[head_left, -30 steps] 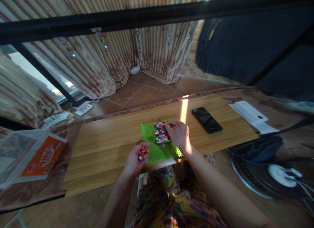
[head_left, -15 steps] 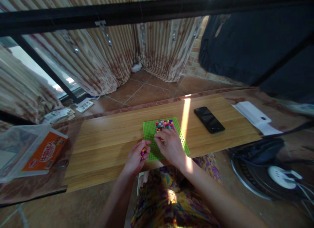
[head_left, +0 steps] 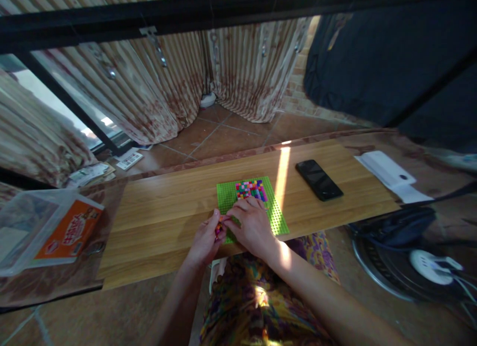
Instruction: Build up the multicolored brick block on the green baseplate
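A green studded baseplate (head_left: 225, 193) lies on the wooden board, with a patch of small multicoloured bricks (head_left: 252, 188) pressed onto its far part. My left hand (head_left: 205, 238) is curled at the plate's left edge around several small building bricks (head_left: 218, 229), pink, orange and purple. My right hand (head_left: 253, 227) is over the plate, its thumb and fingertips brought together at the bricks in the left hand. Whether a brick sits between those right fingertips is hidden. The near part of the plate is partly covered by the right hand.
On the wooden board (head_left: 160, 212), a black phone (head_left: 319, 179) lies to the right. Beyond it is a white folded piece (head_left: 387, 170). A clear plastic box with an orange label (head_left: 69, 229) stands at the left. A white power strip (head_left: 430, 266) sits lower right.
My right hand has moved left and nearer to me, from the brick patch to the left hand's fingers. More of the patch now shows. The left hand has hardly moved.
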Action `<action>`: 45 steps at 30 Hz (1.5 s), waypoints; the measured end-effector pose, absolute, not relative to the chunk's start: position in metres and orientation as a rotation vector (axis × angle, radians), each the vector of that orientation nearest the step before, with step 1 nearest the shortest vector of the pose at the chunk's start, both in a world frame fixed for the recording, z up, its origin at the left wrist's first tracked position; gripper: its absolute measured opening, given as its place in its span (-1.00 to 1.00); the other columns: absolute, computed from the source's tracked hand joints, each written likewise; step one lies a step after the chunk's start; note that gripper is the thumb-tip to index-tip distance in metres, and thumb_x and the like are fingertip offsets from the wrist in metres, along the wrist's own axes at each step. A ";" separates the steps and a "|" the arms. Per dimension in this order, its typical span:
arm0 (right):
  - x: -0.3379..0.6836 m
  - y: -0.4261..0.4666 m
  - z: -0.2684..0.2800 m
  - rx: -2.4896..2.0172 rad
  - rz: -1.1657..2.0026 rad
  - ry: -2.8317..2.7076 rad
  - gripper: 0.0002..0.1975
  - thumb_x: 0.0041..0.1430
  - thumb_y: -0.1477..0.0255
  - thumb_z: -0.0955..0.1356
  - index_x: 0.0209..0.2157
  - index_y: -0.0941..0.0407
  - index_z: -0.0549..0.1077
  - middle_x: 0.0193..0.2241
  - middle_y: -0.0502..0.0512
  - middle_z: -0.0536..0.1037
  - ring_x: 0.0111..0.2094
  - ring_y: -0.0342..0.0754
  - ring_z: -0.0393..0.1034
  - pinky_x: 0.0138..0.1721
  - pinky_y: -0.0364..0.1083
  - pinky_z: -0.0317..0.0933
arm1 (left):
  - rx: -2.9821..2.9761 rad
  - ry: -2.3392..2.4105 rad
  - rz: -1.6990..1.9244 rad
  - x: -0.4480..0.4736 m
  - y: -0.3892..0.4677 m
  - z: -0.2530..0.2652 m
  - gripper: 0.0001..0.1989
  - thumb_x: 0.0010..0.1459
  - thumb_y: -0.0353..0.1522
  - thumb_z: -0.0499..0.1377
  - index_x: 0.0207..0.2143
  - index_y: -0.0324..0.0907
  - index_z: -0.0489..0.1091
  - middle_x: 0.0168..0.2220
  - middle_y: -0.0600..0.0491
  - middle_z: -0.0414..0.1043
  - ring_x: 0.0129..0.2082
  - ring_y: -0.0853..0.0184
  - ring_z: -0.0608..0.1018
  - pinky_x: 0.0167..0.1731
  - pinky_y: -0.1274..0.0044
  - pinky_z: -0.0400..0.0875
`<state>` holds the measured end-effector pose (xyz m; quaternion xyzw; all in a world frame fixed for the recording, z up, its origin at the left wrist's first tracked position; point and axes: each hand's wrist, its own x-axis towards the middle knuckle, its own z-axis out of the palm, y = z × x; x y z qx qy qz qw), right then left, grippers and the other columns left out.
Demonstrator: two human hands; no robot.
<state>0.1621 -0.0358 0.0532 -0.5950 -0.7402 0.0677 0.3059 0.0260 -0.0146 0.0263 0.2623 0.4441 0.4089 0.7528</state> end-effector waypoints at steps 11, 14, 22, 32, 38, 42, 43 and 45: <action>0.160 -0.035 0.056 -1.502 0.261 -1.982 -0.84 0.21 0.33 0.33 -0.35 0.05 0.54 -0.36 0.06 0.51 -0.18 0.01 0.24 -0.10 0.02 0.05 | 0.678 0.980 0.853 0.028 -0.015 0.027 -0.46 -0.12 0.01 0.30 -0.65 -0.19 0.12 -0.73 0.27 -0.02 -0.73 0.60 0.05 -0.70 0.66 -0.16; 0.158 -0.036 0.056 -1.513 0.252 -1.986 -0.81 0.24 0.37 0.30 -0.37 0.07 0.54 -0.37 0.06 0.51 -0.19 0.00 0.24 -0.09 0.02 0.05 | 0.659 1.013 0.853 0.029 -0.015 0.028 -0.44 -0.14 -0.01 0.32 -0.67 -0.19 0.09 -0.74 0.27 -0.03 -0.73 0.59 0.06 -0.70 0.66 -0.16; 0.173 -0.031 0.054 -1.521 0.261 -1.782 -0.87 0.18 0.37 0.33 -0.37 0.05 0.54 -0.33 0.04 0.53 -0.19 -0.01 0.30 -0.07 0.02 0.12 | 0.587 1.019 0.822 0.026 -0.012 0.026 -0.54 -0.04 -0.02 0.26 -0.48 -0.29 0.40 -0.65 0.17 0.21 -0.72 0.58 0.16 -0.72 0.68 -0.08; 0.224 -0.014 0.047 -1.622 0.148 -1.422 -0.85 0.15 0.36 0.34 -0.39 0.06 0.56 -0.36 0.06 0.54 -0.26 -0.03 0.38 -0.13 -0.01 0.23 | 0.355 0.866 0.875 0.018 -0.009 0.031 -0.82 0.07 -0.41 0.17 -0.27 -0.32 0.46 -0.52 0.11 0.25 -0.67 0.61 0.18 -0.74 0.75 0.02; 0.227 -0.008 0.043 -1.667 0.120 -1.420 -0.85 0.14 0.38 0.34 -0.39 0.08 0.57 -0.36 0.07 0.54 -0.28 -0.03 0.37 -0.16 -0.03 0.24 | 0.142 0.797 0.965 0.015 -0.008 0.034 -0.70 -0.04 -0.59 0.05 -0.24 -0.39 0.45 -0.41 -0.03 0.33 -0.54 0.53 0.32 -0.68 0.76 0.21; 0.230 -0.004 0.042 -1.684 0.112 -1.415 -0.84 0.14 0.38 0.34 -0.39 0.08 0.57 -0.38 0.07 0.53 -0.29 -0.04 0.37 -0.17 -0.04 0.24 | 0.091 0.812 0.979 0.018 -0.009 0.038 -0.63 -0.12 -0.65 0.01 -0.25 -0.37 0.46 -0.39 -0.06 0.36 -0.49 0.48 0.38 -0.65 0.74 0.26; 0.231 -0.003 0.041 -1.681 0.114 -1.412 -0.84 0.14 0.38 0.33 -0.39 0.08 0.57 -0.38 0.07 0.53 -0.30 -0.05 0.38 -0.18 -0.04 0.24 | 0.082 0.821 0.979 0.018 -0.009 0.038 -0.64 -0.11 -0.65 0.00 -0.25 -0.36 0.46 -0.39 -0.06 0.37 -0.48 0.48 0.39 -0.64 0.73 0.28; 0.232 -0.001 0.040 -1.669 0.122 -1.404 -0.84 0.13 0.38 0.34 -0.40 0.07 0.57 -0.38 0.06 0.52 -0.30 -0.05 0.38 -0.18 -0.05 0.24 | 0.062 0.841 0.984 0.019 -0.010 0.039 -0.67 -0.05 -0.65 0.00 -0.25 -0.36 0.45 -0.38 -0.06 0.37 -0.49 0.49 0.39 -0.63 0.73 0.31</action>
